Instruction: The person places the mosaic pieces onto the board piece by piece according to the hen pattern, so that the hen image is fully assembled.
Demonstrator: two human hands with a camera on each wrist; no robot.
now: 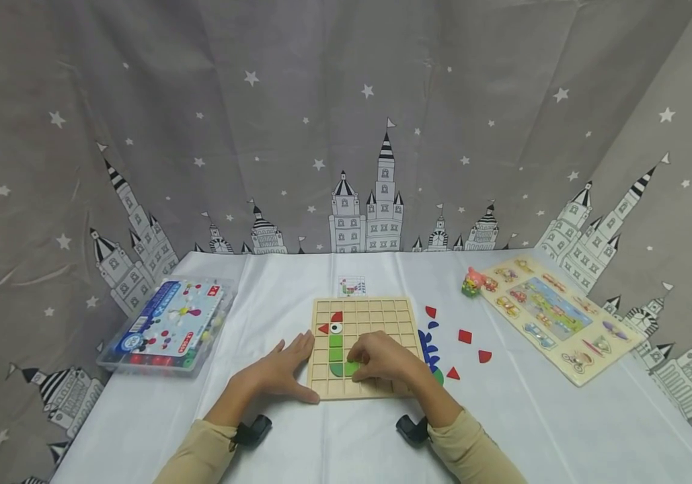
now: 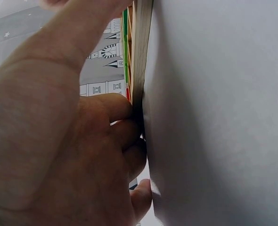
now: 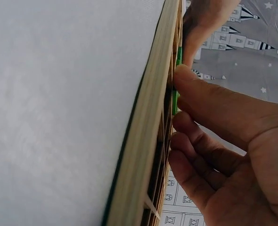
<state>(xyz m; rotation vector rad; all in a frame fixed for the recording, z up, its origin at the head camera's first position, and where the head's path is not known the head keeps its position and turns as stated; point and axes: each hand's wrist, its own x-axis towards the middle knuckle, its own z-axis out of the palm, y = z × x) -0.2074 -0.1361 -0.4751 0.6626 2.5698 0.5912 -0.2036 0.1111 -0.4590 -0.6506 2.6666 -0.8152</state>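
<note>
A wooden grid board (image 1: 382, 388) lies in front of me. On its left columns are a red quarter-circle (image 1: 336, 316), a red triangle (image 1: 323, 329), a white tile with an eye (image 1: 336, 328), green squares (image 1: 335, 341) in a column and a green quarter-circle (image 1: 336, 369). My right hand (image 1: 385, 356) pinches a green square tile (image 1: 350, 369) with thumb and fingertips, right at the board beside the quarter-circle. My left hand (image 1: 279, 369) steadies the board's left side, fingers spread along its edge and thumb by the front corner.
Blue pieces (image 1: 428, 346) and a green piece (image 1: 438, 376) lie along the board's right edge, with red pieces (image 1: 465, 336) beyond. Behind it is a small pattern card (image 1: 352, 286). A plastic case (image 1: 167, 323) stands left; a picture puzzle (image 1: 557, 309) and small toy (image 1: 473, 282) lie right.
</note>
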